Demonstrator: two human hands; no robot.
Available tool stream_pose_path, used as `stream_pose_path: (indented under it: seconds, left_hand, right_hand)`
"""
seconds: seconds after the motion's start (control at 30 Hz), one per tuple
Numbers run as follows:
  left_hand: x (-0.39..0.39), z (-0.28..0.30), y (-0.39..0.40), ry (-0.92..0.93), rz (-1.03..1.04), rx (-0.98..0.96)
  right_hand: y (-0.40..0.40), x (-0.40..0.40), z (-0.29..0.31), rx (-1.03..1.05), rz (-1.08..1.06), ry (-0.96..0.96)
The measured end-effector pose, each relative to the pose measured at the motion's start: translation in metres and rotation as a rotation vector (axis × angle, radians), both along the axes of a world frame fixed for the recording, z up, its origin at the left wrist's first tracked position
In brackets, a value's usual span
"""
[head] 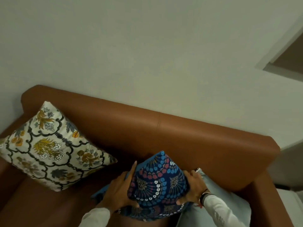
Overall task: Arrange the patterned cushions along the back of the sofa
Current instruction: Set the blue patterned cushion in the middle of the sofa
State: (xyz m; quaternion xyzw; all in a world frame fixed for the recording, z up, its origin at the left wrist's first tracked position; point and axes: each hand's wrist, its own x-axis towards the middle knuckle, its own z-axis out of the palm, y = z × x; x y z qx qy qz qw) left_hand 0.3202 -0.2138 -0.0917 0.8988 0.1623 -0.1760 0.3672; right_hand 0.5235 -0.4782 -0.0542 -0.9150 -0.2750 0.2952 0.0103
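Your left hand [118,192] and right hand [193,189] clasp the blue patterned cushion [157,185] from both sides, fingers pressed into it, standing it against the brown sofa [180,133] back. The cream floral cushion [50,148] leans in the sofa's left corner.

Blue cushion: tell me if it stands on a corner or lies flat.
On a corner: the blue cushion points one corner up, squeezed between left hand and right hand.

The person wears white long sleeves [218,208] on both arms (faint grey print on the right one). A dark band [203,196] circles the right wrist, toward five o'clock.
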Motion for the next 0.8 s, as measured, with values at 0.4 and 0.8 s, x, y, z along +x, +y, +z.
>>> stream_pose_path:
  seconds: [0.4,0.8]
  left_hand:
    - [0.077,0.051,0.023,-0.071,0.056,0.139]
    - [0.104,0.045,0.036,0.108,0.024,0.254]
  right_hand:
    - [0.022,0.066,0.002,0.495,-0.176,0.305]
    - [0.024,0.052,-0.013,0.449,-0.241,0.186]
